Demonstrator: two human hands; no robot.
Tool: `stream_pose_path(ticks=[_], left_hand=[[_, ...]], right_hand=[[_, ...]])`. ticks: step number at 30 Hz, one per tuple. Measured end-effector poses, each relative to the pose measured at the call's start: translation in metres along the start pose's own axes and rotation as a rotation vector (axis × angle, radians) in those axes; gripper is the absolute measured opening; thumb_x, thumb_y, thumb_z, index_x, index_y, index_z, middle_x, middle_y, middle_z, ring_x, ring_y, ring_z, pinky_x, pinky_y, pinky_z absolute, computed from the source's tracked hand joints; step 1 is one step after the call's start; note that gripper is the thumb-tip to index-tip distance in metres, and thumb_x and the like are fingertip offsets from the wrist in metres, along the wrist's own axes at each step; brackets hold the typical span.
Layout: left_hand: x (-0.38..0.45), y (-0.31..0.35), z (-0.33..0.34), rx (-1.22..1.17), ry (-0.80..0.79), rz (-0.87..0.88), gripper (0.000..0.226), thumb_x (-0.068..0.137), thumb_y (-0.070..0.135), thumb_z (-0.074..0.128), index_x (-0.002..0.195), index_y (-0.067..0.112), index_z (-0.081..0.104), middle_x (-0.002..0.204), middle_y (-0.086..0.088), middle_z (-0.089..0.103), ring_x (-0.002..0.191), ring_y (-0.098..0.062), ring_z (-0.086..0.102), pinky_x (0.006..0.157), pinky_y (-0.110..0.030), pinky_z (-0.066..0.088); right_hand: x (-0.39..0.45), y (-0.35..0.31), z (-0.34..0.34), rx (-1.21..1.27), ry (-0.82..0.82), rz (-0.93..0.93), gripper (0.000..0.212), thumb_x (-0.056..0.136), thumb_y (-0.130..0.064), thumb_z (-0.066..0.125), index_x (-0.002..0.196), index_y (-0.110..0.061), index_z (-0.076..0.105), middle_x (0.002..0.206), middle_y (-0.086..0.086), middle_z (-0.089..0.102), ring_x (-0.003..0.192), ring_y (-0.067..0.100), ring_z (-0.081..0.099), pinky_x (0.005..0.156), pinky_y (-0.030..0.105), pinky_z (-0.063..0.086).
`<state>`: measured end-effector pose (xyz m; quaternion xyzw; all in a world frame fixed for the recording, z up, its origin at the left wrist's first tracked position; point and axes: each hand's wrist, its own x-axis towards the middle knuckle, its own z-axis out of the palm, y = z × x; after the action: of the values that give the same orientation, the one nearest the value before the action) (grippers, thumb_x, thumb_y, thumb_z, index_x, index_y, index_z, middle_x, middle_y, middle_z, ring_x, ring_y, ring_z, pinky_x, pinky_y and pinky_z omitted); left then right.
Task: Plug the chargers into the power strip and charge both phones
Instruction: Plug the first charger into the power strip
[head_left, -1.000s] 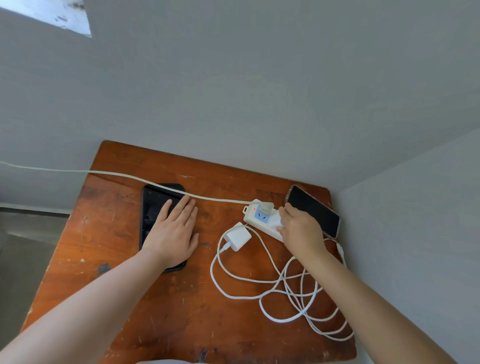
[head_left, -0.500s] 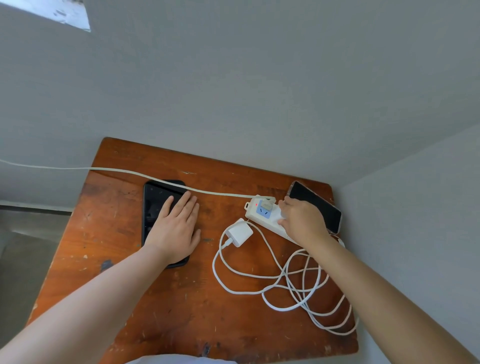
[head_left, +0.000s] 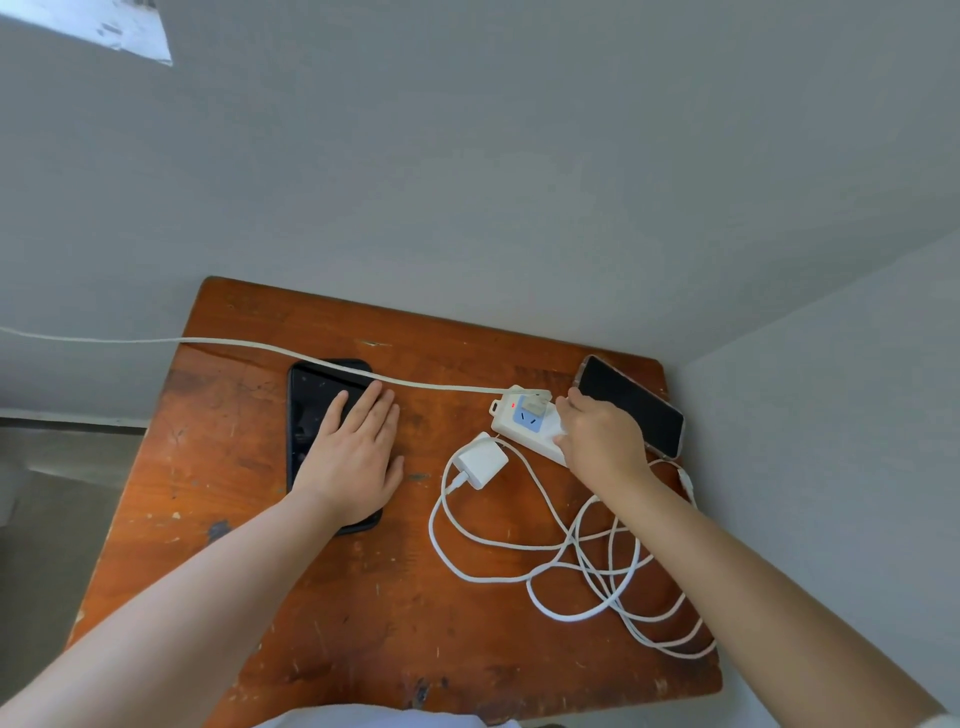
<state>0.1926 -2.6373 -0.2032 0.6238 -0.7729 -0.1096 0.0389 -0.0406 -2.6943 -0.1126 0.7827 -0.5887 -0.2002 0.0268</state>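
worn wooden table (head_left: 332, 623), scuffed top. landmark = white power strip (head_left: 524, 426), far-right area, red light on. its cord (head_left: 260, 345) runs left off the edge. black phone (head_left: 311, 410) well left of strip, 2nd phone (head_left: 631, 405) just right of it. white charger (head_left: 480, 461) just in front; white cables (head_left: 597, 582) tangled nearer.

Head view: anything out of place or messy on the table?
The white charging cables lie in a tangled heap right of the loose charger brick. The power strip's cord drapes across the black phone under the left hand.
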Motion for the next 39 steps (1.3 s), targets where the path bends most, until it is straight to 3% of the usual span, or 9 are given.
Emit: stream_pose_path(ticks=[5, 12, 18, 23, 27, 30, 34, 37, 39], left_hand=[[0.001, 0.001, -0.001, 0.023, -0.010, -0.010, 0.060, 0.093, 0.041, 0.025, 0.141, 0.008, 0.014, 0.154, -0.008, 0.012, 0.142, -0.021, -0.004, 0.112, -0.041, -0.011], [-0.004, 0.006, -0.007, 0.054, -0.053, -0.081, 0.059, 0.094, 0.042, 0.018, 0.142, 0.009, 0.010, 0.154, -0.008, 0.008, 0.142, -0.021, -0.004, 0.113, -0.043, -0.007], [-0.029, 0.005, -0.006, 0.045, -0.087, -0.026, 0.058, 0.095, 0.044, 0.020, 0.143, 0.012, 0.009, 0.155, -0.006, 0.005, 0.141, -0.020, -0.005, 0.114, -0.041, -0.005], [-0.059, 0.007, -0.005, -0.039, -0.049, 0.079, 0.055, 0.095, 0.039, 0.030, 0.142, 0.012, 0.017, 0.153, -0.007, 0.012, 0.141, -0.021, -0.001, 0.112, -0.037, -0.008], [-0.066, 0.033, -0.009, -0.135, -0.027, 0.284, 0.050, 0.093, 0.031, 0.042, 0.138, 0.013, 0.030, 0.150, -0.007, 0.024, 0.135, -0.017, -0.004, 0.109, -0.037, -0.009], [-0.063, 0.062, -0.014, -0.183, -0.012, 0.418, 0.048, 0.088, 0.028, 0.054, 0.132, 0.012, 0.042, 0.143, -0.009, 0.038, 0.133, -0.019, 0.008, 0.107, -0.045, 0.003], [-0.058, 0.095, -0.014, -0.230, -0.089, 0.518, 0.056, 0.083, 0.039, 0.059, 0.131, 0.014, 0.043, 0.142, -0.005, 0.041, 0.136, -0.022, 0.027, 0.109, -0.037, 0.013], [-0.050, 0.118, -0.019, -0.168, -0.051, 0.602, 0.051, 0.070, 0.037, 0.073, 0.110, 0.008, 0.063, 0.114, -0.011, 0.066, 0.110, -0.029, 0.059, 0.091, -0.043, 0.046], [-0.046, 0.131, -0.019, -0.183, -0.003, 0.605, 0.037, 0.067, 0.032, 0.077, 0.093, 0.005, 0.070, 0.093, -0.012, 0.073, 0.089, -0.030, 0.068, 0.076, -0.043, 0.054]], right_hand=[[0.004, 0.000, 0.001, -0.042, 0.002, 0.025, 0.056, 0.084, -0.027, 0.064, 0.133, -0.014, 0.038, 0.135, 0.005, 0.049, 0.107, 0.020, 0.058, 0.075, 0.025, 0.052], [0.001, -0.003, -0.003, -0.014, 0.020, 0.030, 0.053, 0.086, -0.022, 0.062, 0.133, -0.013, 0.037, 0.136, 0.006, 0.048, 0.111, 0.023, 0.055, 0.084, 0.029, 0.050], [-0.038, 0.006, -0.003, 0.642, 0.138, 0.185, 0.070, 0.083, -0.009, 0.064, 0.140, -0.018, 0.025, 0.147, 0.008, 0.033, 0.129, 0.025, 0.039, 0.099, 0.039, 0.042], [-0.106, 0.000, 0.028, 0.699, 0.231, 0.201, 0.071, 0.082, -0.009, 0.065, 0.140, -0.016, 0.025, 0.151, 0.010, 0.022, 0.134, 0.027, 0.031, 0.100, 0.039, 0.041], [-0.157, -0.020, 0.053, 1.086, 0.303, 0.317, 0.075, 0.080, -0.009, 0.068, 0.140, -0.012, 0.023, 0.135, 0.000, 0.039, 0.112, 0.014, 0.052, 0.083, 0.021, 0.049], [-0.184, -0.034, 0.076, 1.207, 0.325, 0.374, 0.058, 0.084, -0.005, 0.062, 0.135, -0.005, 0.035, 0.119, 0.003, 0.055, 0.095, 0.014, 0.060, 0.082, 0.024, 0.050], [-0.199, -0.031, 0.103, 1.039, 0.254, 0.443, 0.024, 0.086, -0.001, 0.057, 0.110, 0.001, 0.062, 0.110, 0.017, 0.067, 0.104, 0.029, 0.061, 0.093, 0.033, 0.043], [-0.195, -0.025, 0.111, 0.969, 0.250, 0.458, 0.022, 0.087, -0.001, 0.056, 0.107, 0.001, 0.064, 0.110, 0.017, 0.067, 0.107, 0.030, 0.058, 0.094, 0.033, 0.041], [-0.191, -0.021, 0.114, 0.936, 0.253, 0.453, 0.023, 0.088, -0.003, 0.054, 0.109, 0.000, 0.063, 0.113, 0.016, 0.066, 0.110, 0.028, 0.056, 0.097, 0.032, 0.040]])
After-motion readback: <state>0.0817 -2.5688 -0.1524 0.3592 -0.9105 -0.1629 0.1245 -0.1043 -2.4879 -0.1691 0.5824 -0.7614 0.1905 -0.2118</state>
